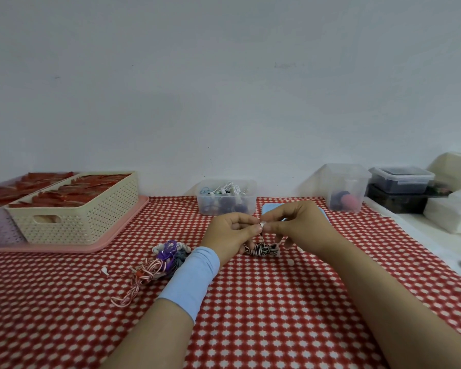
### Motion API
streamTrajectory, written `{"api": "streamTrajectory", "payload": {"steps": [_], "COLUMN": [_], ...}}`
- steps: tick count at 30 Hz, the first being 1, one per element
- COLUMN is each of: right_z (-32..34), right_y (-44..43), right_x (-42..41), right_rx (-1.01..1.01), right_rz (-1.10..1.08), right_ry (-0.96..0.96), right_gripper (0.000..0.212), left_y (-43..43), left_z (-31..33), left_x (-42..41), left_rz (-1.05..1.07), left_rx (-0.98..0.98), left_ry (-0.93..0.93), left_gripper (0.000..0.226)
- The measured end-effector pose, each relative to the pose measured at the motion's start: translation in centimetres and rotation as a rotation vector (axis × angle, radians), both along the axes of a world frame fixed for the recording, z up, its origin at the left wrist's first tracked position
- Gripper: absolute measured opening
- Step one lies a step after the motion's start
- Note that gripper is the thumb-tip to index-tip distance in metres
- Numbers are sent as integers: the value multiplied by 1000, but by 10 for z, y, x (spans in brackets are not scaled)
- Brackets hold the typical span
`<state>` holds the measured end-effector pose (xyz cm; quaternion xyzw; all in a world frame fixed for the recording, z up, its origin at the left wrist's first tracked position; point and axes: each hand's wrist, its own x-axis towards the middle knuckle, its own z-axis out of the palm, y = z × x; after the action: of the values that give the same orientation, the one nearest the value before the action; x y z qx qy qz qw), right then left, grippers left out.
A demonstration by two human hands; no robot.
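Note:
My left hand (pixel 230 231) and my right hand (pixel 294 223) meet above the red checked tablecloth (pixel 277 302). Both pinch a small white end (pixel 262 225) of a black-and-white striped earphone cable. The rest of that cable hangs down into a wound bundle (pixel 264 249) lying on the cloth just below my fingers. A light blue band (pixel 190 280) wraps my left wrist. To the left lies a tangle of purple, grey and red-white cables (pixel 159 259), with a white earbud (pixel 105 270) beside it.
A clear tub (pixel 226 197) of earphones stands behind my hands, with a blue flat item (pixel 270 209) next to it. A cream basket (pixel 75 206) on a pink tray (pixel 117 230) sits far left. More clear tubs (pixel 345 187) and dark lidded boxes (pixel 401 183) stand at the right.

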<state>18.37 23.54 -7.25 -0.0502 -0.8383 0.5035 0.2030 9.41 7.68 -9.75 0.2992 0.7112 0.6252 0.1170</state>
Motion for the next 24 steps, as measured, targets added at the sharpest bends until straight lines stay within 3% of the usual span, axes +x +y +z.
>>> {"api": "streamTrajectory", "payload": {"steps": [4,13,18,21,24], "right_z": [-1,-3,-8,-8,-5], "right_y": [0,7,12,12,9], "right_x": [0,0,-7,-8,-4], "right_rx": [-47,-426,-435,-450,-339], "right_rz": [5,142,158,149,72], "right_ry": [-8,-140,-192,-181,-154], "right_gripper": [13,21,32,22,16], "left_y": [0,-2,-1,-2,-5], "left_z": [0,2,3,6,8], "left_x": [0,0,0,0,-3], "left_rz": [6,-32,-78,-81,-80], "left_rx": [8,61,76,77,80], "left_ry": [22,8,18,16,34], "left_gripper": [9,9,14,9,21]}}
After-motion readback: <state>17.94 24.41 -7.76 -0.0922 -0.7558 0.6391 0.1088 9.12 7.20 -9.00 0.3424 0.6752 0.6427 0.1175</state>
